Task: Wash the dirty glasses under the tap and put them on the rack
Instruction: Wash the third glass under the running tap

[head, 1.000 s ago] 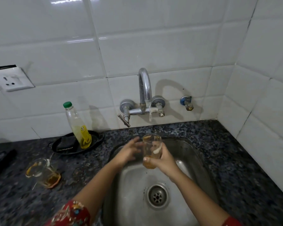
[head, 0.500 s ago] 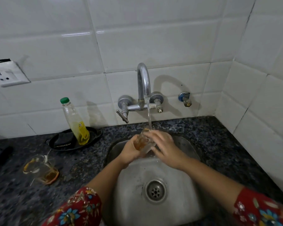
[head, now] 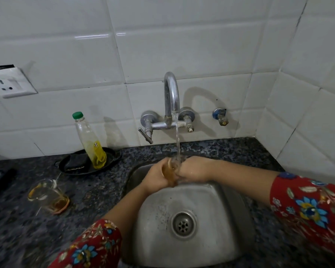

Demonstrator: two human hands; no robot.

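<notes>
Glass was over the back of the sink, directly under the tap, mouth up into the water stream. It showed an amber tint. Left hand had its fingers curled round the glass's left side. Right hand was closed against the right side near the rim. Couldn't tell whether any right fingers were inside the glass, too blurred. Both hands were gripping it.

Step, my read: rinsing glass one, early to mid; the tint says it wasn't clean yet. Next move would call for rubbing round the inside, dumping the water, then moving it to the rack. The rack wasn't in view, so the placement route can't be judged.

Around:
- Second glass sat on the granite counter, well left of the sink, amber dregs in the bottom, unwashed by the look of it.
- Soap bottle, green cap, stood in a black tray beside a dark scrubber, between that glass and the tap.
- Drain was uncovered.
- Wall socket was up left, well apart from the stream.

Nothing blocked the hands. Main risk I'd flag: the wet glass slipping.
</notes>
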